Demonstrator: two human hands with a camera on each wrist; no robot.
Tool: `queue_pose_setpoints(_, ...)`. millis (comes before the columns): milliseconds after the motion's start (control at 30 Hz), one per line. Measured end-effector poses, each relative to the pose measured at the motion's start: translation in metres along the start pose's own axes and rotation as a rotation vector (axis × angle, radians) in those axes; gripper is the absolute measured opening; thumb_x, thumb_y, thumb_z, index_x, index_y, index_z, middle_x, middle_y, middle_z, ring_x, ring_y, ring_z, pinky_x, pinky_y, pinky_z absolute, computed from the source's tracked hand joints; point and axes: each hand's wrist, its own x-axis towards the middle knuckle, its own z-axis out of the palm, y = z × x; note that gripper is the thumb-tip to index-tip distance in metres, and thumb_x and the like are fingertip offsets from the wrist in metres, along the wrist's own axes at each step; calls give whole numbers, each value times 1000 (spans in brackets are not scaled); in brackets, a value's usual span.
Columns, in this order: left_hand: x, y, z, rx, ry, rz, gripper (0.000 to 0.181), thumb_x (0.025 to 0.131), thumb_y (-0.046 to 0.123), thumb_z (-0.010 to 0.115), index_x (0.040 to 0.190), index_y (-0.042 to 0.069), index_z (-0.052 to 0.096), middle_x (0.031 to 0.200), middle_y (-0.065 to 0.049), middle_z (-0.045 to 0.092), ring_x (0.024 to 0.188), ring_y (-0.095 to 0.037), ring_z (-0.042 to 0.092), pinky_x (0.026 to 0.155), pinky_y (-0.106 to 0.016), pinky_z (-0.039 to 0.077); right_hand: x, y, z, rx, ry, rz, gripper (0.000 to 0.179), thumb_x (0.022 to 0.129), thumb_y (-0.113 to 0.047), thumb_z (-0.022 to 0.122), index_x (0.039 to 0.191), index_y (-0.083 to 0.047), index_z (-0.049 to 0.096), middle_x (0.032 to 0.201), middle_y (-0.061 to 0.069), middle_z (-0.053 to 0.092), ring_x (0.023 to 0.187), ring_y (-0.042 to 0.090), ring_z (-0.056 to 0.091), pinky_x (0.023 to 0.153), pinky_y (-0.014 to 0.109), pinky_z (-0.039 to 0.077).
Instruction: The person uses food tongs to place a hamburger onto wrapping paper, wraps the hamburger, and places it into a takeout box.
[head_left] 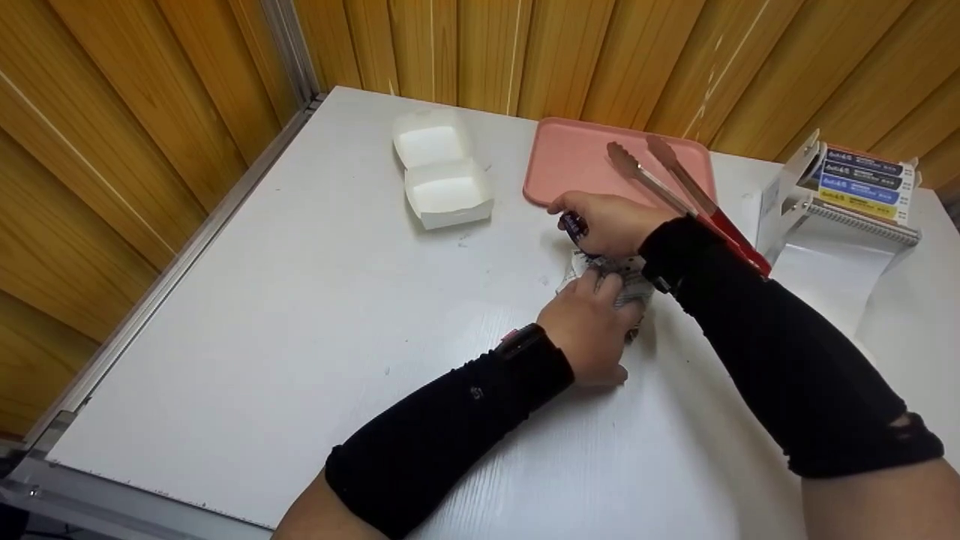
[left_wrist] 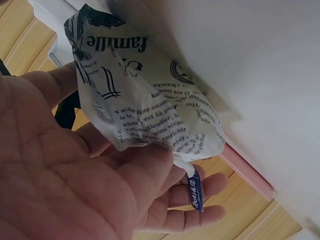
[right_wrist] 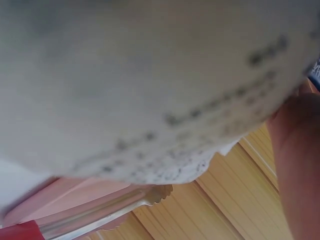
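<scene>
Head view: the wrapped bundle (head_left: 636, 286) is seen on the bench (head_left: 360, 315), largely covered by the left hand (head_left: 589, 330), whose fingers are laid over its top. The right hand (head_left: 611, 221) is placed just beyond, at the bundle's far end, with a dark blue label (head_left: 574, 227) pinched in its bent fingers. An open white box (head_left: 454, 196) is noted to the far left. A pink tray (head_left: 574, 161) is positioned behind the hands, with red-handled tongs (head_left: 709, 202) laid partly across it. At the far right, a white holder (head_left: 776, 196) is fitted with stacked coloured strips.

Left wrist view: the bundle is gripped beneath the palm by the left hand's curled fingers. Its paper is printed with dark lettering and is creased. The label is observed at one end of the bundle, directly against the right hand's fingers.

Right wrist view: most of the upper area is filled by the blurred paper. Part of the right hand is shown at the right edge, beside the bundle; its grasp cannot be judged from here.
</scene>
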Motion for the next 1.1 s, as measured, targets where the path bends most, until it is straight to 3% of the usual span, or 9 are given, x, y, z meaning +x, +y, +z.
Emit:
queue_pose_setpoints(133, 1, 1, 0, 4, -3, -2, 85, 81, 71, 76, 152, 32, 51, 140, -4, 47, 138, -29, 44, 116, -37, 43, -5, 0, 0, -38, 17, -13, 70, 92, 6, 61, 156, -15, 45, 136, 14, 64, 108, 29, 56, 97, 42, 46)
queue_pose_setpoints(333, 2, 2, 0, 18, 4, -6, 83, 80, 72, 75, 149, 32, 52, 139, -3, 47, 134, -26, 44, 113, -36, 45, -10, 1, 0, -61, 32, -13, 71, 93, 3, 63, 159, -17, 42, 144, 13, 62, 108, 29, 58, 103, 44, 50)
queue_pose_setpoints(500, 2, 2, 0, 21, -1, -8, 83, 80, 72, 75, 149, 32, 52, 140, -3, 47, 133, -26, 45, 113, -35, 45, -12, 1, 2, -51, 32, -17, 74, 93, 3, 64, 159, -17, 41, 139, 12, 63, 107, 28, 57, 103, 43, 48)
queue_pose_setpoints(667, 2, 3, 0, 35, -7, -8, 84, 81, 73, 74, 151, 33, 51, 142, -3, 47, 134, -26, 45, 113, -35, 45, -15, 3, 4, 9, 32, -3, 75, 94, 2, 65, 161, -17, 38, 154, 11, 53, 126, 29, 56, 118, 50, 44)
queue_pose_setpoints(800, 2, 4, 0, 47, -13, -10, 84, 81, 73, 74, 151, 32, 52, 140, -3, 47, 133, -26, 45, 112, -34, 45, -19, 6, 7, 41, 56, -34, 76, 94, 2, 63, 162, -14, 34, 163, 14, 44, 142, 33, 51, 122, 54, 39)
queue_pose_setpoints(967, 3, 5, 0, 53, -27, -13, 87, 81, 74, 73, 153, 33, 50, 146, -4, 46, 143, -30, 42, 116, -36, 43, -29, 13, 10, 20, 133, -65, 73, 96, -5, 66, 162, -9, 34, 166, 16, 38, 143, 35, 48, 125, 55, 34)
queue_pose_setpoints(1100, 2, 4, -1, 58, -40, -16, 90, 82, 75, 72, 157, 33, 46, 154, -6, 42, 151, -33, 35, 120, -38, 42, -42, 19, 16, 13, 196, -56, 62, 98, -9, 69, 155, -10, 45, 163, 15, 43, 148, 36, 43, 125, 58, 33)
